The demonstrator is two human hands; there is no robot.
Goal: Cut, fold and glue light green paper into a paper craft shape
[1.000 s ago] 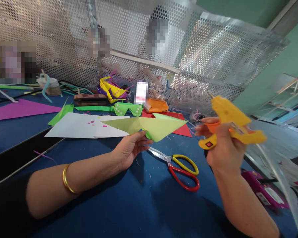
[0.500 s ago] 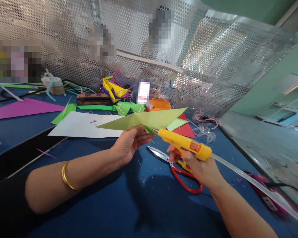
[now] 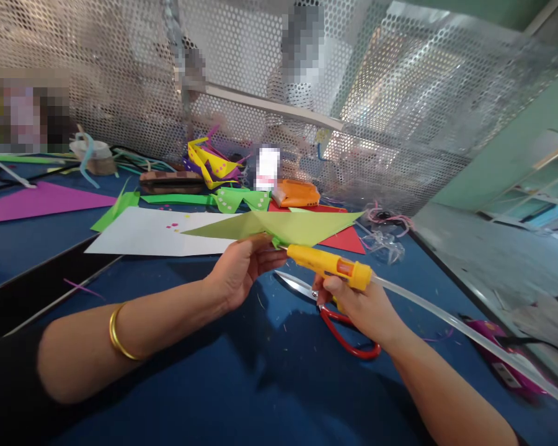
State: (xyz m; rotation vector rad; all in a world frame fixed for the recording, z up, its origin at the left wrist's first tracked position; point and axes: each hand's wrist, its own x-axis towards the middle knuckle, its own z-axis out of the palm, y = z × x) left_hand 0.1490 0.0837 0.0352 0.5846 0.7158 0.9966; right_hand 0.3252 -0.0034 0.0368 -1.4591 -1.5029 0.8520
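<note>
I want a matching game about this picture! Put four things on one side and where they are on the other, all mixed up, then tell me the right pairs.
Things:
1. glue gun
2. scissors
3. yellow-green paper
4. bangle

Places:
A. lying on the blue table
B. around the left forearm
C. held in the left hand
D. held in the right hand

Right pairs:
1-D, 2-A, 3-C, 4-B
</note>
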